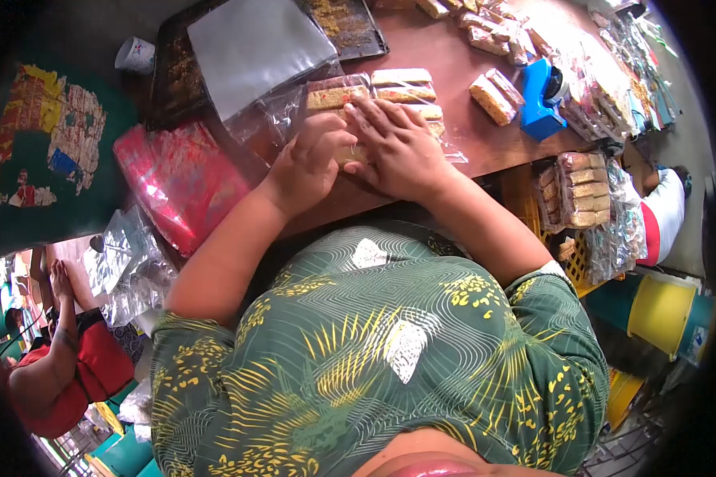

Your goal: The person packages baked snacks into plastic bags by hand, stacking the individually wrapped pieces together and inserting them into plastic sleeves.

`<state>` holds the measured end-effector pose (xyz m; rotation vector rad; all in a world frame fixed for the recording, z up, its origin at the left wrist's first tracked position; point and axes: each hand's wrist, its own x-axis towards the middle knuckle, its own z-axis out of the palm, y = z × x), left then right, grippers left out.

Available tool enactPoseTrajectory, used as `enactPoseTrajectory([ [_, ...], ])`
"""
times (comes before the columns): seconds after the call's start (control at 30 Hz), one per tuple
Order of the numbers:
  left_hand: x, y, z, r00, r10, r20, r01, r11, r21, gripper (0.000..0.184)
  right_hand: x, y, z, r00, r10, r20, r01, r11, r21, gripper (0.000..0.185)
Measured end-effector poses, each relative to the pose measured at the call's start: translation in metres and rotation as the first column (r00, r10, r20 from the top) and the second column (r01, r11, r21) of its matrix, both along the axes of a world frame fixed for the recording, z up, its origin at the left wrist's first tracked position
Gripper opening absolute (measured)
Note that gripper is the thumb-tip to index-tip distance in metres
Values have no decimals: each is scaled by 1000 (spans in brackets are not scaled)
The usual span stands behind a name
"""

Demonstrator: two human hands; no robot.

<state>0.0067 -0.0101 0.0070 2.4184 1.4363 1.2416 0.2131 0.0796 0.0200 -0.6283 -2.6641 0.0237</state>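
- Bars (338, 97) lie in clear wrap on the table (422, 44), under both hands.
- Right hand (406, 155): fingers flat, a bit apart.
- Left hand (304, 171): fingers bent; I can't tell if they pinch.
- Looks like patting down the wrap; this needs soft, flat hands.

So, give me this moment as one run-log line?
left hand: fingers curled, at bagged bars | right hand: spread over them | blue tape dispenser: on table, untouched | plastic sheet: across dark tray
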Motion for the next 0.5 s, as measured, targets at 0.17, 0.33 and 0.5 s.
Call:
enactPoseTrajectory([
  [0.17, 0, -6, -2, 908, 412, 82, -414, 910, 22, 42, -5, 3, 9, 997, -36, 73, 37, 999, -14, 84],
  [0.33, -17, 4, -34, 871, 486, 65, -475, 869, -135, 49, -11, 10, 7, 997, -24, 76, 30, 997, -77, 89],
  [0.5, -14, 4, -18, 764, 514, -390, -616, 761, -204, 54, -13, 17, 8, 997, -30, 71, 33, 999, -36, 90],
])
